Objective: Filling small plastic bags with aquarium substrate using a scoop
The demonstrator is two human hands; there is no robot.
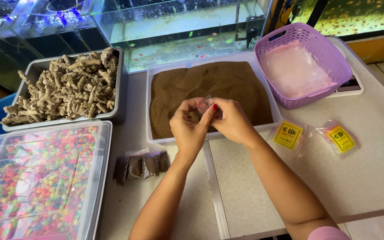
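Premises: an aquarium shop. Lit fish tanks [183, 33] line the back of the desk [370, 169]. Trays of coral rubble [67, 86], coloured gravel [36, 178] and brown granules [218, 84] stand alongside labelled sachets [341, 138].

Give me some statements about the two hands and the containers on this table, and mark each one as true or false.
1. Both hands, the left hand and the right hand, hold one small clear bag over the tray of brown granules. True.
2. The purple basket holds coloured pebbles. False: it holds clear bags; the pebbles are in the lidded clear box.
3. Filled small packets lie in a row near the left forearm. True.
4. The grey tray is empty. False: it is heaped with pale coral pieces.
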